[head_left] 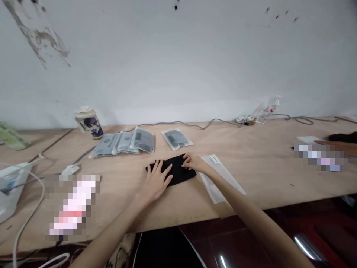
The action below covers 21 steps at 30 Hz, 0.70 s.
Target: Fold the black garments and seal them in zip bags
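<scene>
Black cloth (175, 169) lies folded flat on the desk (259, 175) between my two grips, a matte, dark bundle with no print or seam I can make out. My left grip (156, 181) is open, fingers spread, pressing down on the cloth's left end. My right grip (195, 163) is curled at the right end, fingertips on the edge; whether they pinch it I cannot tell. The cloth looks light, soft and limp, likely to slump rather than hold a shape, so its folded edges seem the best place to take hold. Just beside my right grip lies a clear sleeve (220, 178) with a white label (214, 159). Farther ahead of both grips sit sealed bags (124, 143) holding dark items, and a printed cup (88, 123).
</scene>
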Motion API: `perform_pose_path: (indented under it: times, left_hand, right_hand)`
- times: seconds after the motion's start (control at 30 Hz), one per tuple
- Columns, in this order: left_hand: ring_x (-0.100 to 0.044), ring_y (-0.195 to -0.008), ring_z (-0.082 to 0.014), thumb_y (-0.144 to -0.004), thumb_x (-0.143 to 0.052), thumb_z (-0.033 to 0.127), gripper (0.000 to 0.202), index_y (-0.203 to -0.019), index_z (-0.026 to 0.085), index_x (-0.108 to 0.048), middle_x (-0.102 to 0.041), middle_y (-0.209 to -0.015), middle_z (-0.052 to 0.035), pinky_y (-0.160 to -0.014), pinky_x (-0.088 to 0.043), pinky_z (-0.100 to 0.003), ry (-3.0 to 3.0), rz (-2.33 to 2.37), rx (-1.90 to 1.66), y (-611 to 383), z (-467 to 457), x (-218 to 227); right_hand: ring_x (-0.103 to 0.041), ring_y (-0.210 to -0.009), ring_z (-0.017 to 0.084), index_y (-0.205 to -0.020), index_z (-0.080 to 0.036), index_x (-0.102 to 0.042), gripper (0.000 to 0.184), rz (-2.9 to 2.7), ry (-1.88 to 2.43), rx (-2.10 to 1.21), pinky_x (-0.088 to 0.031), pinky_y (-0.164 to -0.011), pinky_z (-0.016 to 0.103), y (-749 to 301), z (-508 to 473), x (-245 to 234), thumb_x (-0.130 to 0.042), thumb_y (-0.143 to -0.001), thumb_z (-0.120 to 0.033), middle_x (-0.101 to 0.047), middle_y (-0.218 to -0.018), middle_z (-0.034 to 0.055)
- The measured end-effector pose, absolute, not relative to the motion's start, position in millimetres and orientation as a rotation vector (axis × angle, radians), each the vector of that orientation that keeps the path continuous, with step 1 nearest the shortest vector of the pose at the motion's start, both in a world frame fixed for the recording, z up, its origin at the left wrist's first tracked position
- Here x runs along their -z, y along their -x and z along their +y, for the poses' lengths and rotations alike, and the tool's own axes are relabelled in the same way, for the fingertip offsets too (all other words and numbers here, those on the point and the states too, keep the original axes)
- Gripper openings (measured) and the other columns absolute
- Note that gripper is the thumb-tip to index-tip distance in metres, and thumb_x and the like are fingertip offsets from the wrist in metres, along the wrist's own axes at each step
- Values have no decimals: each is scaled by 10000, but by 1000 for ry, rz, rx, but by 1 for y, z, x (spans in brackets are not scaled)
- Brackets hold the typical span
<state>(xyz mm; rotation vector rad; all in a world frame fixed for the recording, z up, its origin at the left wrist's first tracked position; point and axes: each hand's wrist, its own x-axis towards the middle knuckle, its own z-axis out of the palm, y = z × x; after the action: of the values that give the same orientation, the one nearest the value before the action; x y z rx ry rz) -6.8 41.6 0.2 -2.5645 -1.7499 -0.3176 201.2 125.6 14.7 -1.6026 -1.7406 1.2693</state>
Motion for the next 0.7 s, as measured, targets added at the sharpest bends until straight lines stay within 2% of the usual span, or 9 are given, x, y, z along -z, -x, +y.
perform_pose_path:
  times: [0.07, 0.13, 0.2, 0.3, 0.4, 0.47, 0.53, 0.6, 0.7]
  left_hand:
    - [-215, -1396, -292, -958, -274, 391, 442, -1356, 295, -442, -285, -1510, -99, -1079, -196, -581, 2604, -1656, 378, 1, 42, -3]
    - [-236, -1391, -276, -959, -293, 345, 416, -1318, 282, -493, -317, -1497, -90, -1093, -204, -554, 2642, -1613, 390, -3, 43, -1]
    - [-262, -1380, -283, -949, -337, 324, 400, -1304, 268, -512, -347, -1481, -98, -1088, -230, -547, 2647, -1636, 394, -4, 44, 5]
    - [-268, -1376, -299, -933, -385, 322, 403, -1316, 268, -498, -352, -1476, -111, -1078, -251, -550, 2627, -1661, 405, -3, 44, 12]
    - [-259, -1380, -301, -932, -381, 324, 418, -1335, 269, -474, -350, -1476, -121, -1080, -246, -549, 2617, -1644, 396, -3, 42, 14]
    - [-256, -1381, -300, -931, -374, 326, 424, -1340, 264, -470, -350, -1474, -127, -1085, -237, -542, 2604, -1639, 401, -3, 40, 14]
    - [-261, -1379, -305, -928, -373, 326, 430, -1339, 253, -473, -354, -1471, -137, -1088, -230, -540, 2590, -1638, 413, -4, 39, 13]
    - [-276, -1373, -306, -923, -375, 325, 433, -1337, 247, -476, -360, -1467, -137, -1086, -234, -541, 2588, -1632, 427, -4, 39, 13]
    - [-294, -1366, -301, -916, -384, 321, 431, -1329, 251, -482, -369, -1465, -123, -1082, -245, -541, 2592, -1629, 452, -5, 40, 13]
  right_hand:
    - [-635, -605, 146, -998, -150, -535, 333, -1788, 1702, -1062, -465, -556, 228, -207, 115, -18, -712, -723, -210, -660, -664, 1]
    - [-650, -598, 172, -941, -140, -577, 287, -1891, 1848, -878, -465, -573, 246, -215, 103, -24, -668, -772, -352, -665, -623, 27]
    - [-659, -572, 187, -810, -136, -616, 338, -1999, 1996, -843, -470, -571, 255, -220, 93, -29, -581, -816, -472, -666, -586, 60]
    - [-673, -592, 213, -605, -150, -601, 481, -2081, 2127, -854, -483, -591, 266, -220, 82, -36, -495, -837, -558, -670, -571, 110]
    - [-683, -672, 256, -468, -176, -540, 537, -2135, 2164, -746, -494, -680, 299, -213, 79, -36, -492, -829, -570, -646, -523, 130]
    - [-678, -685, 273, -453, -191, -519, 518, -2100, 2164, -818, -501, -685, 323, -209, 80, -33, -528, -806, -570, -623, -494, 119]
    - [-663, -680, 274, -511, -201, -534, 424, -1957, 2106, -975, -513, -626, 334, -207, 82, -26, -630, -738, -547, -610, -501, 85]
    - [-643, -673, 258, -589, -206, -553, 315, -1694, 1945, -1170, -521, -562, 328, -206, 82, -18, -744, -648, -449, -601, -531, 48]
    - [-640, -701, 215, -689, -194, -549, 267, -1363, 1684, -1340, -541, -577, 302, -202, 79, -6, -762, -621, -339, -610, -616, 23]
